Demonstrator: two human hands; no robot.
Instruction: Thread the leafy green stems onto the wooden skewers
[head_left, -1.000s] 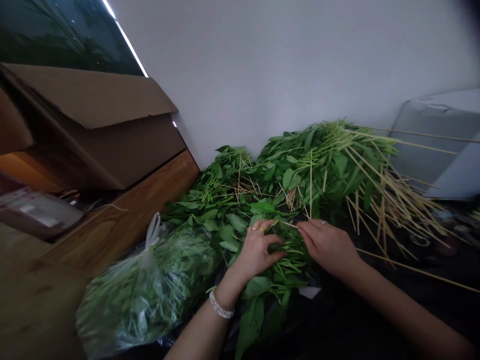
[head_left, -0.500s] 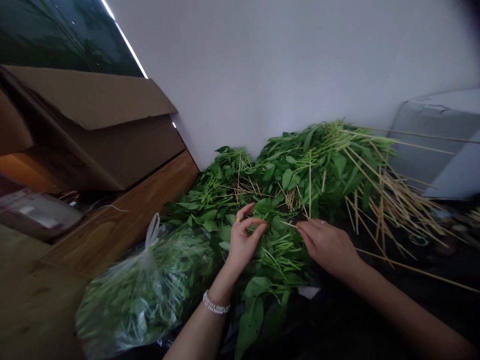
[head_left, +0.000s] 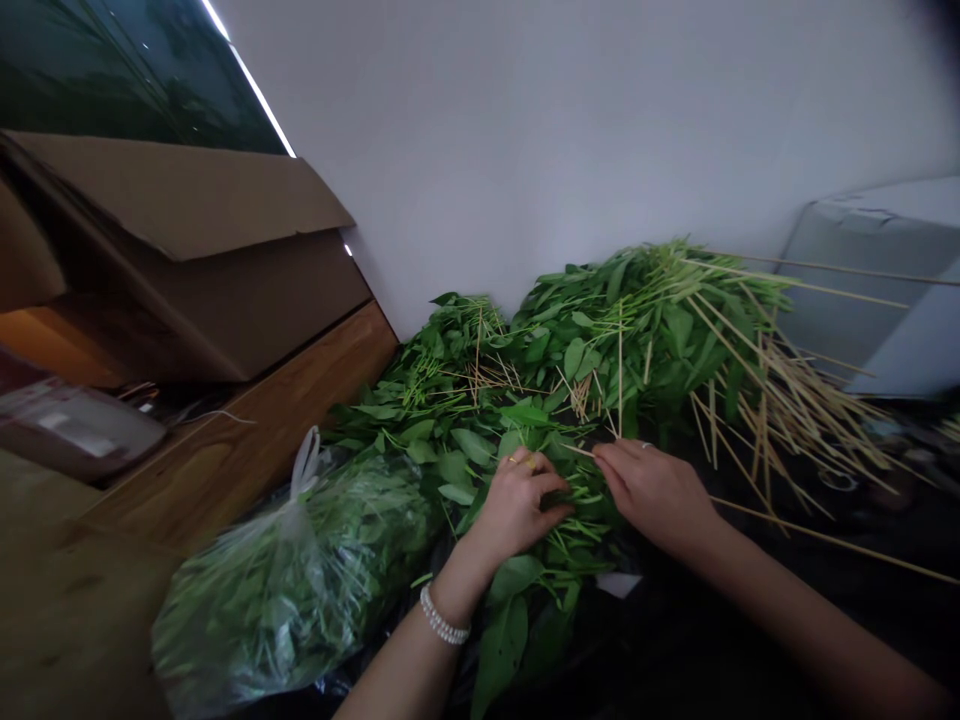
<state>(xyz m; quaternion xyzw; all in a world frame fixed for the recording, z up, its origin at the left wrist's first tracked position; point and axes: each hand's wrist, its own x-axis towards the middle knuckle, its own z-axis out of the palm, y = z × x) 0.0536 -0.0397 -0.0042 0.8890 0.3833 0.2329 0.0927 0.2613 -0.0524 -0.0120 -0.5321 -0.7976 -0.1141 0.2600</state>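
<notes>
My right hand pinches the end of a thin pale stem between thumb and fingers; the stem points left. My left hand lies palm down over a small heap of cut leafy greens, just left of my right hand. Its fingers are bent, with a gap between thumb and forefinger. What lies under its palm is hidden. Broad leaves hang toward me below the left hand. Behind both hands spreads a larger pile of greens.
Long pale stalks fan out from the pile at right. A tied clear plastic bag of greens sits at left. Beyond are a wooden board, a cardboard box, a white box and a pale wall.
My left hand has moved right and down, from above the leaves onto the heap of stems, and has turned palm down. My right hand keeps its pinch on the stem in place.
</notes>
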